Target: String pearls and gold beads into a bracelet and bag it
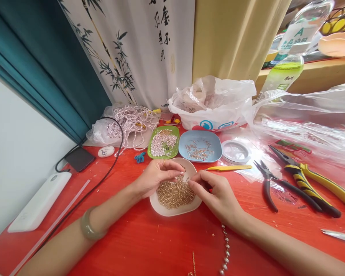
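Pinching tiny gold beads, our hands, left and right, meet fingertip to fingertip just above the dish, mid-tabletop; neither is nearer.

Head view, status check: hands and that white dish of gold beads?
Left hand and right hand pinched together over shallow white dish of small gold beads. Pearl strand trails below right wrist. Yellow tweezers beside, nothing blocking.
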Motion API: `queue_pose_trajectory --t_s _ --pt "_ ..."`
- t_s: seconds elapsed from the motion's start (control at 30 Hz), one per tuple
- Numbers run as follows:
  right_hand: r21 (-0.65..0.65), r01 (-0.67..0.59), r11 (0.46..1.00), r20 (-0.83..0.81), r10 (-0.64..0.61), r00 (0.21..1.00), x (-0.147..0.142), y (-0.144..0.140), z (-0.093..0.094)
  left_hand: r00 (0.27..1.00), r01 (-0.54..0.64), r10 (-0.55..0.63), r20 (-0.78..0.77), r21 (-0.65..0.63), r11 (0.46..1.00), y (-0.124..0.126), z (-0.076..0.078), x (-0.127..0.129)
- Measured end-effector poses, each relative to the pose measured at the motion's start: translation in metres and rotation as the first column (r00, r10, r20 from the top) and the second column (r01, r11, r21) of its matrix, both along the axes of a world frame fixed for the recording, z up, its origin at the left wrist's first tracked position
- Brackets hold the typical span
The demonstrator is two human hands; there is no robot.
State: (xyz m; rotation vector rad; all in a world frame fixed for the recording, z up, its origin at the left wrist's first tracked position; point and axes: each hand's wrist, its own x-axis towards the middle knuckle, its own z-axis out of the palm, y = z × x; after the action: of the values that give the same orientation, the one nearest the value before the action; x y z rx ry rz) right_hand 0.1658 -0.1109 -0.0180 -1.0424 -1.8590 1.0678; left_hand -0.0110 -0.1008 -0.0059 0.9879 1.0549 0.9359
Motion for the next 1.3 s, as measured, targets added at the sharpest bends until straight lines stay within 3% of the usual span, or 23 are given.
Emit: queue_pose_trajectory --t_s 0.4,1.17,1.3 --pt "0.013 -0.006 1.0 0.002 0.006 1.0 0.0002 -0.0002 0.0004 0.993 0.025 -0.01 -0.119 0.132 0.991 -0.0029 0.0028 0.0046" --pt "0.065 -0.018 0.998 0.016 0.017 1.0 0.0006 0.0012 -0.0027 0.977 0.053 -0.019 -0.213 0.153 0.987 -0.0029 0.0032 0.0041" --pt "0.061 -0.031 0.998 0.012 0.03 0.999 0.0001 0.0009 -0.0022 0.974 0.103 -0.067 -0.217 0.158 0.982 -0.0042 0.0032 0.0065"
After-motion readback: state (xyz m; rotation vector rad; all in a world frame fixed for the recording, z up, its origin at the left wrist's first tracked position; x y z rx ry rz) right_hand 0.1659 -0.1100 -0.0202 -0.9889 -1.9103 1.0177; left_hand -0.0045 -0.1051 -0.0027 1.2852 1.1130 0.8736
